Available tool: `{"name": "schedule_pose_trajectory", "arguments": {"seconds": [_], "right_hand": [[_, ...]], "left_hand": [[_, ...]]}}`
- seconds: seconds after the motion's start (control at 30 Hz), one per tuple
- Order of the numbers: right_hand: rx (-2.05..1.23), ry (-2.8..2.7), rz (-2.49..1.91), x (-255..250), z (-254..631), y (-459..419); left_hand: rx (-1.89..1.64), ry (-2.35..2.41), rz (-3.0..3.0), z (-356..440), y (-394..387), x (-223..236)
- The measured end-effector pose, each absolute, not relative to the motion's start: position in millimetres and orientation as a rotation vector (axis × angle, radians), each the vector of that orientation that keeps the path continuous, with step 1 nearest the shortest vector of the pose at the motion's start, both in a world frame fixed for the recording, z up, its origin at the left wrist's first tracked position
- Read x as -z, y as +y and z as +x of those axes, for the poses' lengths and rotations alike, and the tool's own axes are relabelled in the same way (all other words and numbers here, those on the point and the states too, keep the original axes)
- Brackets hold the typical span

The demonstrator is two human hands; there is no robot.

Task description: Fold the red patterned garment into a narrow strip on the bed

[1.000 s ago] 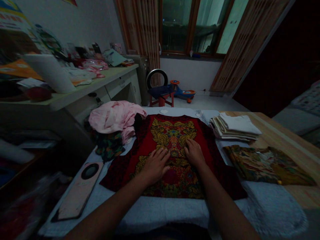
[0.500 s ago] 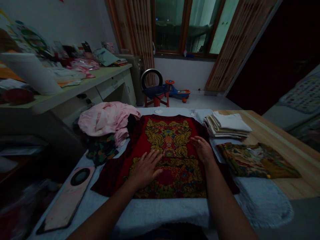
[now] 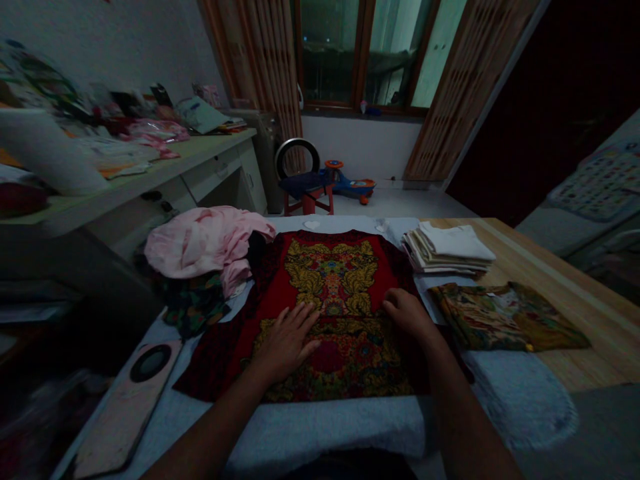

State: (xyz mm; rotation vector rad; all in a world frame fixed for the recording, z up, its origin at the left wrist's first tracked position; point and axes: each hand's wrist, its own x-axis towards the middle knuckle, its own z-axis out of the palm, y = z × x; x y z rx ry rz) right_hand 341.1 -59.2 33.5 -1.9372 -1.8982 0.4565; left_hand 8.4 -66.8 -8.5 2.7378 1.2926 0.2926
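Head view: my right hand (image 3: 409, 312) is lower now, beside the pattern of the red garment (image 3: 345, 327)

Half a second ago my right hand was more raised, its fingers stretched; now it is lower, with the fingers bent inward, near the right border of the yellow pattern. For the work, I judge, this means that my attention goes to the right side of the garment, while my left hand (image 3: 286, 341) stays at its left part. My left hand lies flat upon the print, fingers spread, and has hold of nothing. Whether the bent right fingers pinch some fabric or only rest on it, I cannot tell.

The garment lies spread on the blue cloth (image 3: 300, 433) directly before me, between the pink fabric (image 3: 200, 240) on the left and the folded patterned garment (image 3: 505, 317) on the right. Its neck edge points away from me, towards the window (image 3: 333, 57), and its bottom edge is near me. The long axis of its body seems to run from near to far, and the dark sleeves slant outward on both sides.
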Motion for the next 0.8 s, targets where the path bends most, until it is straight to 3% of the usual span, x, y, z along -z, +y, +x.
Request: {"name": "schedule_pose_trajectory", "arguments": {"seconds": [0.23, 0.4, 0.8], "right_hand": [[-0.327, -2.073, -2.184, -23, 350, -85], [-0.327, -2.099, -2.221, -27, 349, -86], [-0.639, -2.056, -2.007, -25, 360, -83]], "left_hand": [[-0.562, 1.504, 2.540, -4, -59, 2], [-0.398, 1.785, 2.518, -28, -52, -10], [-0.363, 1.678, 2.384, -38, -48, -19]]}}
